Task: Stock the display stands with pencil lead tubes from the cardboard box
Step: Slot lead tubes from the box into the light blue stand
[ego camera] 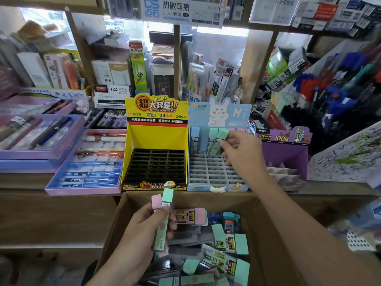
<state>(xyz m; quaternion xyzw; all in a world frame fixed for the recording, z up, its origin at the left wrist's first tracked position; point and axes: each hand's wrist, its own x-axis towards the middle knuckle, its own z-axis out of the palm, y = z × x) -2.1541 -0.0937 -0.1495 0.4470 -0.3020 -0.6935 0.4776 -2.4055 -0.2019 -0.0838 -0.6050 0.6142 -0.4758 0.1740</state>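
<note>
Head view: the right hand [243, 150] pinches a green-capped tube [222, 134] between thumb and fingers at the back row of the blue display stand [214, 182], just beside 2 standing tubes [212, 139]. The left hand [142, 230] grips 2 upright tubes, a green tube [165, 215] and a pink tube [156, 201], over the cardboard box [115, 221] of loose tubes [226, 242], below the yellow display stand [154, 139].

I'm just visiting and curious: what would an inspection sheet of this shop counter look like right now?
Surface: wooden counter, carrying display stands.
Job's things: cardboard box holds many lead tubes; yellow stand slots empty; blue stand has a few tubes in its back row; purple stand at right.
Clutter: pen trays at left.
Grippers: left hand grips two tubes over the box; right hand fingers pinch a green-capped tube at the blue stand.
Cables: nothing seen.
Surroundings: shelves packed with stationery.
</note>
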